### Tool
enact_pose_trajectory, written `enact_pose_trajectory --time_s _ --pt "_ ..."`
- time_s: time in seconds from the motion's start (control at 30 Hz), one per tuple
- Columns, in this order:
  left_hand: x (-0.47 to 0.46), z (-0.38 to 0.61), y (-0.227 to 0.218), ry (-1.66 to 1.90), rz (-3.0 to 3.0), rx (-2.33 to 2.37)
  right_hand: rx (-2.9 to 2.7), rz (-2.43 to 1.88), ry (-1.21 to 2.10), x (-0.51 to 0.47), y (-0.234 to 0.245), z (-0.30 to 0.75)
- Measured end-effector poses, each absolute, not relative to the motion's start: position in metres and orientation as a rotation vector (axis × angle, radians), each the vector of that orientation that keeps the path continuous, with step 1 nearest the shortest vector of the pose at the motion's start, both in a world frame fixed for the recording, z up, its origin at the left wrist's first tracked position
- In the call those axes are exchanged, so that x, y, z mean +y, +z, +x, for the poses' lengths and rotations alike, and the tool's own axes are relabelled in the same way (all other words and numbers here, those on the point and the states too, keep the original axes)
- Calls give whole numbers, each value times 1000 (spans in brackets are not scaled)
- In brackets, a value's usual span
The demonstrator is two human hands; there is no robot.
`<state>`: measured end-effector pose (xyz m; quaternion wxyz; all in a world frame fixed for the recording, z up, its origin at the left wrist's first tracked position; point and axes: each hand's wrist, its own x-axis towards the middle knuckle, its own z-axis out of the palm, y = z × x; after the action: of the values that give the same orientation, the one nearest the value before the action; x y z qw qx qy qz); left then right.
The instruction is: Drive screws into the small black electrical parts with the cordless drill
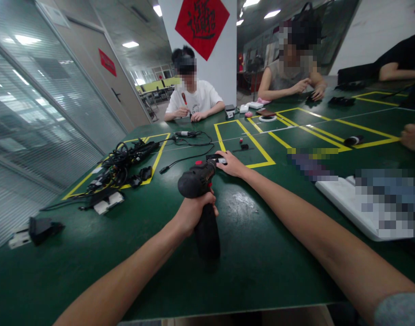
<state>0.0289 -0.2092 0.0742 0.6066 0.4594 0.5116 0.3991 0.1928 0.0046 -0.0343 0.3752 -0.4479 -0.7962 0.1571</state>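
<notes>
A black cordless drill [195,179] with red buttons is in the grip of my left hand [193,212], fingers wrapped round its handle and its chuck pointing away from me. At the drill's front end, my right hand [232,164] holds a small black device with a white patch [222,160] down at the table. Whether the drill's tip touches this device cannot be made out, since the drill body partly hides it. A little beyond my right hand lie a small black piece [244,146] and a tiny red item [241,141].
Tangled black cables with adapters [122,163] lie on the green table's left. A black-and-white device [34,233] sits near left. A white tray [343,206] is at right. Across the table, a person [197,97] holds a screwdriver [184,99]; another person [292,74] sits right.
</notes>
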Motion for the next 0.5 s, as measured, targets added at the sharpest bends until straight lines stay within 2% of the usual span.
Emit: enact_pose_trajectory --time_s 0.5 --pt "-210 30 75 925 1073 1190 -2031 -1148 399 4 -34 192"
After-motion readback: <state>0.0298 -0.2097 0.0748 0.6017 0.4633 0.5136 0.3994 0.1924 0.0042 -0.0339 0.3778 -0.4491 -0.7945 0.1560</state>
